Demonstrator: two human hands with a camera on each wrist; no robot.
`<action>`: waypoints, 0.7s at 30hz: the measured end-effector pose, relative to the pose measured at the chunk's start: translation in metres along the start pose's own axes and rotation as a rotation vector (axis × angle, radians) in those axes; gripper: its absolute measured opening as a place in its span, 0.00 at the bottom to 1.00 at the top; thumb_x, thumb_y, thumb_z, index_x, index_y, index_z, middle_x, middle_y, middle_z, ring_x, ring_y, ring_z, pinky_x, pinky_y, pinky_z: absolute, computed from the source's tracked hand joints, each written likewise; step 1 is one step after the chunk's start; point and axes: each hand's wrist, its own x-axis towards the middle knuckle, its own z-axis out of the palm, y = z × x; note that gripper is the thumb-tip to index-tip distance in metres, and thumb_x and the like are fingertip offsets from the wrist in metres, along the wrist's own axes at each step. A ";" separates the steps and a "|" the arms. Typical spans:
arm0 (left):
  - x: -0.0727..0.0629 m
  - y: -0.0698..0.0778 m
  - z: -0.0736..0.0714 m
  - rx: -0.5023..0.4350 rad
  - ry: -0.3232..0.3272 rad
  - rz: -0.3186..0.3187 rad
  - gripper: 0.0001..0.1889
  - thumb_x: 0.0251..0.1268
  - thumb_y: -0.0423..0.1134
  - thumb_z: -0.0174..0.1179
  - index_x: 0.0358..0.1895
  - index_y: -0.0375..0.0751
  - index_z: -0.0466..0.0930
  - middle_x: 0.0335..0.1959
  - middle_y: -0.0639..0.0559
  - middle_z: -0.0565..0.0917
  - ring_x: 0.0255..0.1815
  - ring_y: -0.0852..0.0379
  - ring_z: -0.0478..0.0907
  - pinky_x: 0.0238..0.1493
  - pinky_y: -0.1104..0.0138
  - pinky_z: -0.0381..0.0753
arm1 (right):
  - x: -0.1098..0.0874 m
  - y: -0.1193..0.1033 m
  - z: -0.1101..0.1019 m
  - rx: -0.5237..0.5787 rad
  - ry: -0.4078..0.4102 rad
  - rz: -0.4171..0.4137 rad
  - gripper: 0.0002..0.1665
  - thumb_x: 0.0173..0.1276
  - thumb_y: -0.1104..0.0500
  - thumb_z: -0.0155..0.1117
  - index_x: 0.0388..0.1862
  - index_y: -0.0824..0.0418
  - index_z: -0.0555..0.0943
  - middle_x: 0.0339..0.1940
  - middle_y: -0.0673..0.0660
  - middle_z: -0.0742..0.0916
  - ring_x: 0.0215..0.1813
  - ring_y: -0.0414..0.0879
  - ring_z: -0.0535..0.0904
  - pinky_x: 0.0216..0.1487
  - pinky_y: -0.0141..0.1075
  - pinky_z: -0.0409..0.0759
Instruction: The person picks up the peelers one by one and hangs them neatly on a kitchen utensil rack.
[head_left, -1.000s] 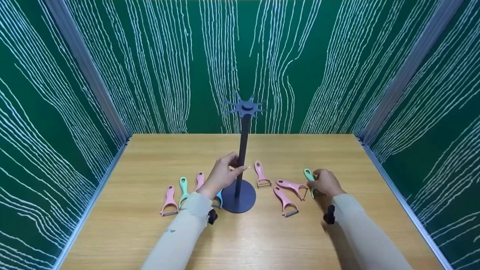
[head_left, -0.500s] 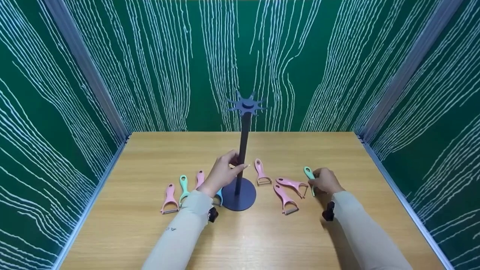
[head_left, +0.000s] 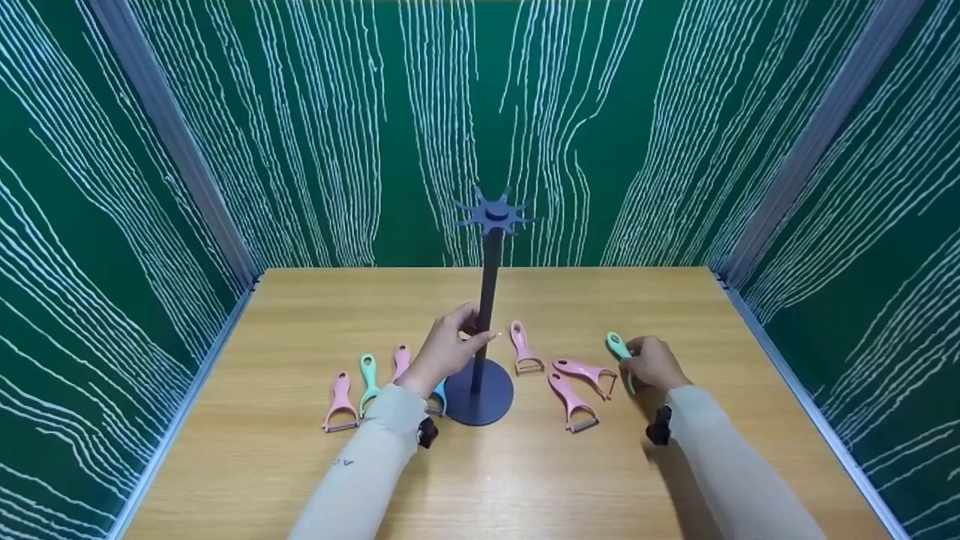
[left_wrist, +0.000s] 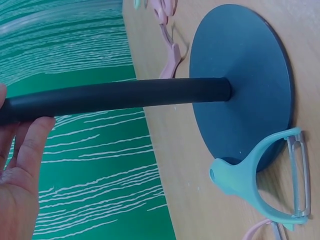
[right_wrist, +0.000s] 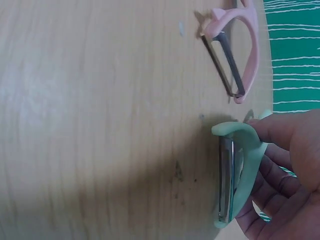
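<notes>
A dark stand with a star-shaped hook top rises from a round base. My left hand holds its pole about midway, thumb on one side and fingers on the other. On the right, my right hand pinches a green peeler near where its handle meets the blade fork. The peeler's ringed handle end points away from me in the head view. A blue peeler lies against the base, partly behind the left wrist in the head view.
Right of the stand lie three pink peelers, one upright, one slanted and one nearer. To its left are a pink peeler, a green one and another pink one. Green walls surround the wooden table.
The green peeler has tilted slightly in my right hand, its handle end shifting a little left and away. My left hand keeps its place on the pole.
</notes>
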 end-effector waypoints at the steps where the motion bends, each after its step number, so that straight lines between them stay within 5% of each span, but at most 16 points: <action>1: 0.000 0.000 0.000 0.000 0.000 -0.002 0.08 0.80 0.42 0.67 0.53 0.46 0.81 0.47 0.51 0.88 0.52 0.53 0.84 0.56 0.56 0.91 | -0.001 -0.001 0.000 0.001 0.005 -0.005 0.28 0.78 0.67 0.64 0.74 0.75 0.74 0.56 0.71 0.86 0.39 0.49 0.87 0.36 0.39 0.88; 9: 0.000 0.000 0.000 0.006 -0.010 0.028 0.07 0.80 0.42 0.66 0.52 0.46 0.81 0.46 0.50 0.88 0.52 0.52 0.85 0.54 0.56 0.92 | -0.010 -0.014 -0.005 -0.006 0.094 -0.131 0.27 0.80 0.65 0.63 0.74 0.72 0.76 0.50 0.67 0.83 0.36 0.47 0.80 0.30 0.36 0.83; 21: -0.001 0.000 -0.001 -0.005 -0.011 0.007 0.07 0.80 0.44 0.66 0.52 0.50 0.81 0.47 0.52 0.87 0.53 0.52 0.84 0.56 0.55 0.91 | -0.026 -0.047 -0.015 0.055 0.168 -0.224 0.25 0.79 0.66 0.65 0.72 0.70 0.78 0.50 0.65 0.84 0.46 0.52 0.80 0.38 0.34 0.81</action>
